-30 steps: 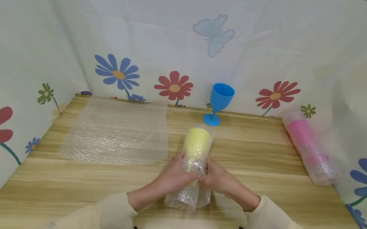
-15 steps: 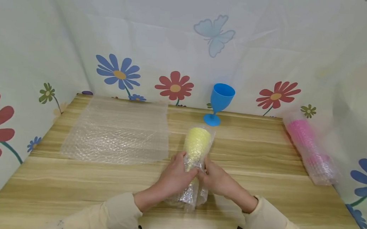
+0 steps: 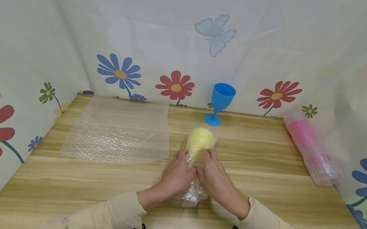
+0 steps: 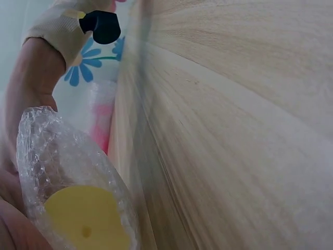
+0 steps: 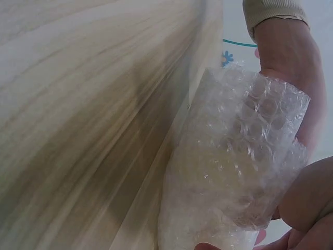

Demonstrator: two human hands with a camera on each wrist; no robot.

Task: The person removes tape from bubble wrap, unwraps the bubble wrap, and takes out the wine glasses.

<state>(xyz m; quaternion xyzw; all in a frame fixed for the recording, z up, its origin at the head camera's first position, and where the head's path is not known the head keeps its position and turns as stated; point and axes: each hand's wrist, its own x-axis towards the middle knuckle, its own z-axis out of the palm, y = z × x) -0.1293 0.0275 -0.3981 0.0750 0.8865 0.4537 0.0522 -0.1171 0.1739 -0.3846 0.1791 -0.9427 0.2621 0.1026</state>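
Observation:
A yellow goblet lies in the middle of the table, rolled in clear bubble wrap, its wide bowl pointing away from me. My left hand grips the roll from the left. From the right, my right hand holds it around the stem, and the thumbs meet on top. The goblet's round yellow foot shows inside the open end of the wrap in the left wrist view. In the right wrist view, the bubble wrap's loose end stands out beyond the goblet. The fingertips underneath are hidden.
A flat sheet of bubble wrap lies at the back left of the wooden table. A blue goblet stands upright near the back edge. At the right edge lies a wrapped pink goblet. Flowered cloth walls surround the table.
My right hand has moved up along the roll toward the bowl, and its fingers now lie over the wrap. The left hand has shifted slightly right. The roll's near end looks narrower.

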